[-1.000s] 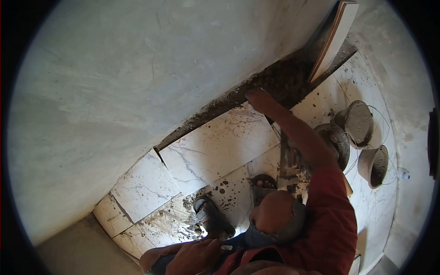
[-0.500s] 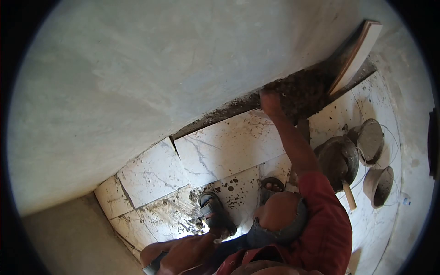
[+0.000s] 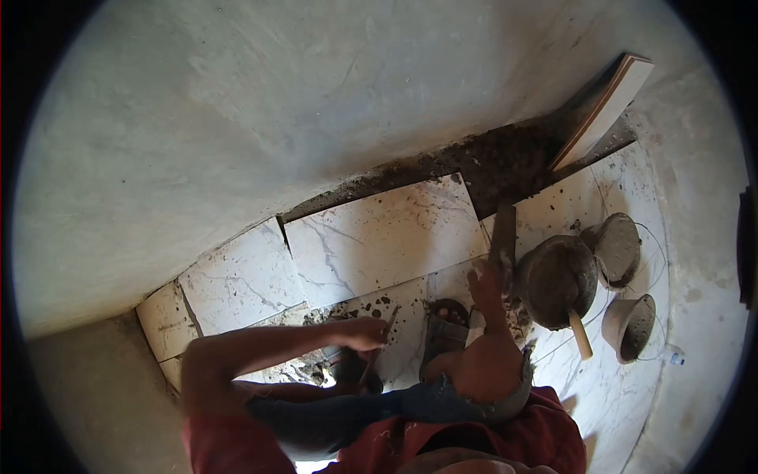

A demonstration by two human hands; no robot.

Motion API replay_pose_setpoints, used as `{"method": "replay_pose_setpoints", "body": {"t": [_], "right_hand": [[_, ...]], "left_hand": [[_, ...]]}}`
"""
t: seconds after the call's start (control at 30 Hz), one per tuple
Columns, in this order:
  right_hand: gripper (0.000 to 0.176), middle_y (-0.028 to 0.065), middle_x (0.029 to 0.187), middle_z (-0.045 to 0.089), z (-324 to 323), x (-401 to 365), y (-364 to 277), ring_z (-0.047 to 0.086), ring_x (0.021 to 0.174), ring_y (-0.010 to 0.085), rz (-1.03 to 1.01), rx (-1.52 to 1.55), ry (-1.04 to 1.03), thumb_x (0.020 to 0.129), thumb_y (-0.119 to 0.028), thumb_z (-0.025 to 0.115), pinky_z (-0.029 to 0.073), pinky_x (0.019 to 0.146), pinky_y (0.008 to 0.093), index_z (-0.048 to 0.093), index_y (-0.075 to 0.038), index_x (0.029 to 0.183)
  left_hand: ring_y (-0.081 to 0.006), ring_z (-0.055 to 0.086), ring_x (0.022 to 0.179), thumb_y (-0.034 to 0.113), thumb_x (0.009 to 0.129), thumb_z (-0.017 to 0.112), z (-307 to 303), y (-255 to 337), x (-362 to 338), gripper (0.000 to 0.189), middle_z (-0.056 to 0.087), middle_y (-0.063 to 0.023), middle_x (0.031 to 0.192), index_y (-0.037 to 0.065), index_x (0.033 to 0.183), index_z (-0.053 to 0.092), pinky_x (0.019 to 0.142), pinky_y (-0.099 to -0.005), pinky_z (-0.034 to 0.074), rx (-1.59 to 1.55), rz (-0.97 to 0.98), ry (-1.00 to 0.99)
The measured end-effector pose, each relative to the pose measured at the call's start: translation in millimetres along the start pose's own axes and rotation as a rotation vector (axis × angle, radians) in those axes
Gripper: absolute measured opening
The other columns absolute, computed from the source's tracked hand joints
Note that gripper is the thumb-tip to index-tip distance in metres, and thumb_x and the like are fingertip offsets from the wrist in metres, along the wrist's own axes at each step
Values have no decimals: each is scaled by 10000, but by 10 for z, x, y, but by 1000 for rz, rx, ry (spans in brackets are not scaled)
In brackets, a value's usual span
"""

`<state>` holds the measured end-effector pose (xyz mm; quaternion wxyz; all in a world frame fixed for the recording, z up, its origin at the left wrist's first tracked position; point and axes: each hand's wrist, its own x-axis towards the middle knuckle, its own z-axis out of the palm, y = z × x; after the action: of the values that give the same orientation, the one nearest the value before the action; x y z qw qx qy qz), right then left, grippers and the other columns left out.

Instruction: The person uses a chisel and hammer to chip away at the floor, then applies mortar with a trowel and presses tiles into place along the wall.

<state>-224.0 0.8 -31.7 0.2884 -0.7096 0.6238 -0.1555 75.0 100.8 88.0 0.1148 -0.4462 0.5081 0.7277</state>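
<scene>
Crouched there, the person has the left hand (image 3: 359, 332) closed around a thin tool (image 3: 388, 318) that slants down across the fingers. To its right, the right hand (image 3: 483, 284) is just beside the near end of a flat bar (image 3: 503, 231); I cannot tell whether it grips. The bar runs lengthwise away from that nearer hand, towards the mortar bed (image 3: 505, 162).

The floor tiles (image 3: 379, 237) are glossy, smooth and marble-veined, while the wall (image 3: 276, 103) is matt grey plaster. The mortar bed (image 3: 505, 158) looks coarse and crumbly, and the pans (image 3: 557, 276) are dull metal crusted with cement, one holding a bare wooden handle (image 3: 580, 336). Your shorts (image 3: 339, 415) are frayed denim, your shirt (image 3: 545, 434) red cloth, and the thin rod (image 3: 377, 347) in your left hand (image 3: 362, 332) looks dull and dark.
</scene>
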Motion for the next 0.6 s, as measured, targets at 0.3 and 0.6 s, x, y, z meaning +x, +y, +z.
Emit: {"method": "replay_pose_setpoints", "body": {"t": [0.3, 0.6], "right_hand": [[651, 217, 1327, 377, 41, 412, 116, 394, 1190, 378, -108, -269, -114, 729, -200, 687, 326, 998, 444, 396, -69, 1296], [609, 211, 1305, 397, 124, 467, 293, 409, 1161, 377, -285, -382, -119, 712, -103, 691, 333, 977, 453, 456, -85, 1274]], "left_hand": [[-344, 647, 716, 255, 771, 492, 539, -836, 1330, 363, 636, -217, 757, -87, 805, 608, 686, -417, 511, 98, 5, 286], [-385, 624, 803, 282, 795, 488, 606, -1152, 1097, 366, 626, -239, 815, -63, 826, 605, 716, -448, 502, 312, -36, 405]]}}
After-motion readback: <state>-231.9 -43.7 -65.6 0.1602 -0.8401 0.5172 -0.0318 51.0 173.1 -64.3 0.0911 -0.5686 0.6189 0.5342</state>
